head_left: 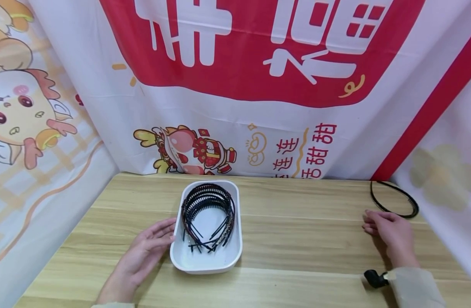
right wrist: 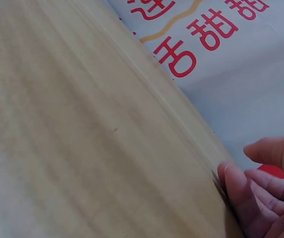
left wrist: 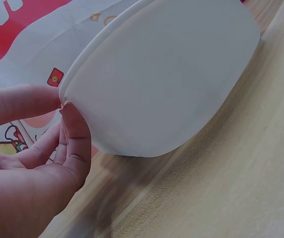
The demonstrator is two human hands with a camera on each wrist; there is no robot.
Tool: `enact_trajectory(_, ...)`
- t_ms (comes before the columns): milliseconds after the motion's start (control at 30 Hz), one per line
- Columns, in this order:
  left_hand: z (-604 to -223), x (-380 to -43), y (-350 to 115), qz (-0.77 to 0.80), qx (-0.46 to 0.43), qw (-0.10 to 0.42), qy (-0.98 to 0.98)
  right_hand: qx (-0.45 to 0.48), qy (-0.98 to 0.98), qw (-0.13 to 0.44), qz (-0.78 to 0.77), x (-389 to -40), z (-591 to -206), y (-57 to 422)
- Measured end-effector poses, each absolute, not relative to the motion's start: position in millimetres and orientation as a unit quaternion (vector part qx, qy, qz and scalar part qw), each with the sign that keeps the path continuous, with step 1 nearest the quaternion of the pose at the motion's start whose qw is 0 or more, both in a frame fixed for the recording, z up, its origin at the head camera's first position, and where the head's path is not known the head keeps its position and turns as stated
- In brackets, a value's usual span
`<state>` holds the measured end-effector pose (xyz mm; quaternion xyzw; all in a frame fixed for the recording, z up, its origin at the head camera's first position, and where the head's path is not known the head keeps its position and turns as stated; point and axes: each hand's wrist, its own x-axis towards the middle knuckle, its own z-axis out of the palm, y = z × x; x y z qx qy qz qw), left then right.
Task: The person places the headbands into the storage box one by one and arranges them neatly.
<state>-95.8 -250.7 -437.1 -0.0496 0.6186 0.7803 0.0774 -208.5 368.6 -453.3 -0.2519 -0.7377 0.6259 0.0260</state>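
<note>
A white plastic basin (head_left: 208, 262) stands on the wooden table, left of centre, holding a nested bunch of black toothed headbands (head_left: 210, 187). My left hand (head_left: 143, 252) is at the basin's left side; in the left wrist view its thumb and fingers pinch the rim of the basin (left wrist: 166, 84), which appears tilted there. Far to the right, a single black headband (head_left: 415, 207) lies by the table's back right corner. Just in front of it is my right hand (head_left: 391, 233), its fingers loosely bent with nothing between them, low over the tabletop in the right wrist view.
The wooden table (head_left: 297, 239) ends at a hanging printed cloth (head_left: 258, 141) along the back. Another cloth with cartoon figures (head_left: 31, 115) closes the left side, and a pale cloth (head_left: 451, 231) hangs at the right. A small black device (head_left: 375, 279) sits at the right sleeve.
</note>
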Motion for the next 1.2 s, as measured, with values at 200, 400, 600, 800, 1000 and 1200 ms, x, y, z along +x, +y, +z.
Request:
enact_trajectory(200, -435.3, -95.9, -250.6, 0.779, -0.051, 0.076, 0.621, -0.303, -0.688, 0.008, 0.659, -216.3, -447.9, 377.2)
enact_trajectory(400, -435.3, -95.8, -248.7, 0.781, -0.05, 0.074, 0.618, -0.336, -0.658, 0.023, 0.673, -220.8, -449.1, 383.3)
enact_trajectory(600, -434.3, -95.9, -248.2, 0.784, -0.048, 0.073, 0.615, -0.344, -0.641, 0.023, 0.686, -224.2, -447.3, 385.7)
enact_trajectory(800, -435.6, -96.2, -248.9, 0.78, -0.057, 0.075, 0.619, -0.344, -0.627, -0.005, 0.699, -228.5, -441.9, 393.0)
enact_trajectory(1000, -436.2, -95.9, -249.5, 0.778, -0.06, 0.078, 0.621, -0.343, -0.625, -0.02, 0.701, -231.2, -438.9, 399.7)
enact_trajectory(1200, -435.7, -96.4, -250.0, 0.78, -0.061, 0.074, 0.619, -0.35, -0.621, -0.025, 0.701, -233.5, -438.0, 402.0)
